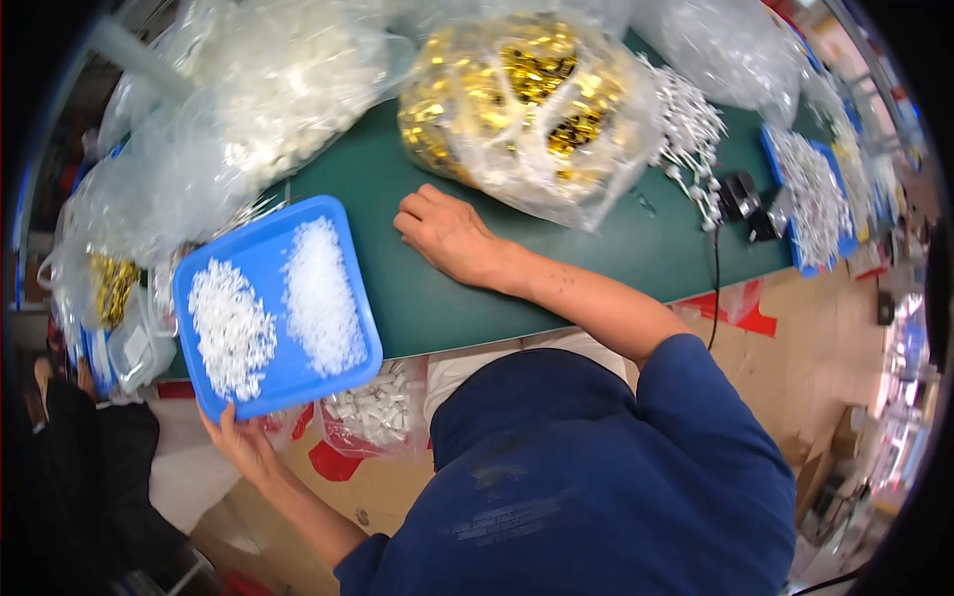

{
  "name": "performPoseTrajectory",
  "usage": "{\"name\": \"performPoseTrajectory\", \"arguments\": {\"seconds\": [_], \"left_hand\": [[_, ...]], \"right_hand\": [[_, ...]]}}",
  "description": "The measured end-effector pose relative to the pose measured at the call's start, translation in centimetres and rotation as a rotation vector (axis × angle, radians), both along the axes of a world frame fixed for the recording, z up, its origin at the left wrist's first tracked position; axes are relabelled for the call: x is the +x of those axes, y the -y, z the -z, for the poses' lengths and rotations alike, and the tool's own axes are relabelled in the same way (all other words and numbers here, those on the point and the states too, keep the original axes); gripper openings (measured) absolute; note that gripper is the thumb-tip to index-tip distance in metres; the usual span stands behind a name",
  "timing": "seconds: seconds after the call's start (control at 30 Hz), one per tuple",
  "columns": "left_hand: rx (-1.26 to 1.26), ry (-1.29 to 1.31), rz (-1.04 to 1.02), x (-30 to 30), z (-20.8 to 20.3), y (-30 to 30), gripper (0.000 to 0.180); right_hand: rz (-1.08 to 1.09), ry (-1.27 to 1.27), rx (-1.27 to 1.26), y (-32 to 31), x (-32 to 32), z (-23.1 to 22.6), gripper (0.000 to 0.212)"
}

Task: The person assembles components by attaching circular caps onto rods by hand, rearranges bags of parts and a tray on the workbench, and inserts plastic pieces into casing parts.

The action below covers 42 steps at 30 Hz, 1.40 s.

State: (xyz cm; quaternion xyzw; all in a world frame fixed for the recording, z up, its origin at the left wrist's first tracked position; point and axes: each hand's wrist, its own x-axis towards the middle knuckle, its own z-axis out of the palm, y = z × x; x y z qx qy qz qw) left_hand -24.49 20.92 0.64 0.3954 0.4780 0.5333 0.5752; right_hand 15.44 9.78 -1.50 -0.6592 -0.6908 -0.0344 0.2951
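A blue tray [263,266] lies at the left front of the green table, its near edge reaching past the tabletop. Two separate heaps of small parts are in it: white pieces [232,328] on the left and finer, translucent white pieces [325,298] on the right. My left hand [238,442] grips the tray's near left edge, with the thumb on the rim and the other fingers partly hidden beneath. To the right of the tray, my right hand [447,233] rests on the table with its fingers curled; whatever it holds, if anything, is hidden.
A clear bag of shiny gold parts [537,89] sits at the table's back. Bags of white parts [288,109] crowd the left. Loose white parts [686,119], a small black device [740,197] with a cable and another filled blue tray [810,199] are at right.
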Motion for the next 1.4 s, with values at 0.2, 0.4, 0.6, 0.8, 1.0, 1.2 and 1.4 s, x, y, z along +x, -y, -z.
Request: {"name": "performPoseTrajectory", "arguments": {"seconds": [0.2,0.4,0.6,0.8,1.0,1.2,1.4], "left_hand": [[-0.034,0.093,0.112,2.0,-0.6,6.4,0.064],[-0.056,0.115,0.168,4.6,0.8,11.7,0.056],[-0.059,0.112,0.176,8.0,1.1,14.3,0.057],[-0.157,0.111,0.238,11.2,1.3,16.1,0.055],[-0.181,0.075,0.275,13.1,2.0,17.4,0.050],[-0.218,-0.028,0.399,12.8,2.3,18.0,0.057],[0.236,-0.399,0.312,12.5,1.8,17.1,0.056]], "right_hand": [[0.035,0.017,-0.124,9.4,3.2,-1.0,0.021],[0.030,0.074,-0.010,16.5,6.0,-1.6,0.021],[0.208,-0.001,0.086,18.5,7.8,-2.3,0.029],[0.382,0.037,0.037,16.9,7.8,-3.0,0.039],[0.414,0.242,0.071,15.9,9.2,-1.1,0.028],[0.343,0.187,0.055,16.9,9.9,-2.5,0.029],[0.348,0.075,0.035,17.6,10.8,-2.9,0.021]]}}
